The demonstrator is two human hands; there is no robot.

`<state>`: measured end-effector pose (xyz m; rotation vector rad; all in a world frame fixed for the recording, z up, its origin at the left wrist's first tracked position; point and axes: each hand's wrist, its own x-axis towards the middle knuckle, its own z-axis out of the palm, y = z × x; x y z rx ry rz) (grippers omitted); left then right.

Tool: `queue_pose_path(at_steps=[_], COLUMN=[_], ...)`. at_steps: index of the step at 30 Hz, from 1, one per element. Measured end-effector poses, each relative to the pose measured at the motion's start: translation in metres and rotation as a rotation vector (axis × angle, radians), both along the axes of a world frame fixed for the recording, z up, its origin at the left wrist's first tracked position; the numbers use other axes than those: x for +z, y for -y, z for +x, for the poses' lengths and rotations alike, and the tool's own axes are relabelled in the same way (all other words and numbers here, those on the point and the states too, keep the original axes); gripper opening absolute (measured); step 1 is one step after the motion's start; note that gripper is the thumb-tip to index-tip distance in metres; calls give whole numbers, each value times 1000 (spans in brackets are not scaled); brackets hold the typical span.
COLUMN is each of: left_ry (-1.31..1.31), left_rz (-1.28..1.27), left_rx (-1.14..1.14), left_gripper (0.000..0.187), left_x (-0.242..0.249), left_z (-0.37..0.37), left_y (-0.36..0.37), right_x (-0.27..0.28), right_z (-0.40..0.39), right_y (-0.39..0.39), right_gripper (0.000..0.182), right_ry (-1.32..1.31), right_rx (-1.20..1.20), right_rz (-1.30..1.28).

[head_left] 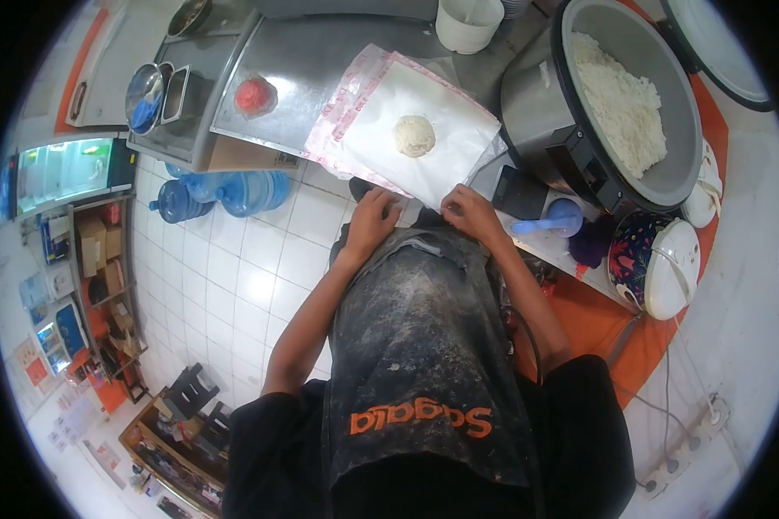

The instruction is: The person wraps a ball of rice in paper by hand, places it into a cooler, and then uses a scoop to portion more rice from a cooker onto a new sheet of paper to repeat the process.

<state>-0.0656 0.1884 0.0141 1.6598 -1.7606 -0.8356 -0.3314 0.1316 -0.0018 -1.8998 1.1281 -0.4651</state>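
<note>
A small round mound of white rice (415, 137) lies on a sheet of white wrapping paper (379, 108). Beneath the paper is a pink-and-white plastic bag (327, 147) on the steel counter. My left hand (377, 218) is at the counter's front edge with its fingers curled in; whether they hold anything cannot be made out. My right hand (469, 210) is closed at the near right corner of the paper, fingertips pinching its edge. Right of the paper, a large open rice cooker (537, 117) holds plenty of cooked rice (619, 108).
A dark flat device (518, 192) and a blue scoop (541, 225) sit near my right hand. Beyond them are a patterned container (636, 259) and cables. A red plastic-wrapped bundle (255, 95) lies on the steel counter (299, 60). White bowls (469, 26) stand behind; water jugs (255, 192) are on the floor.
</note>
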Motion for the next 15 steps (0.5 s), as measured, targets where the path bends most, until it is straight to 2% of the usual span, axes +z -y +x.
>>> queue_pose_path(at_steps=[2, 4, 7, 8, 10, 15], left_ry=[0, 12, 91, 88, 240, 251], left_rz=[7, -172, -252, -253, -301, -329], left_rx=[-14, -109, -176, -182, -302, -503], left_gripper=[17, 22, 28, 28, 33, 31], left_x=[2, -1, 4, 5, 2, 0], left_z=[-6, -12, -24, -29, -35, -36], left_y=[6, 16, 32, 38, 51, 70], right_x=[3, 6, 10, 12, 13, 13], right_z=[1, 2, 5, 6, 7, 7], right_y=[2, 3, 4, 4, 6, 9], right_gripper=[11, 10, 10, 10, 12, 13], right_ry=[8, 1, 25, 23, 43, 79], right_rx=[-13, -45, -99, -105, -130, -194], right_rz=[2, 5, 17, 17, 27, 32])
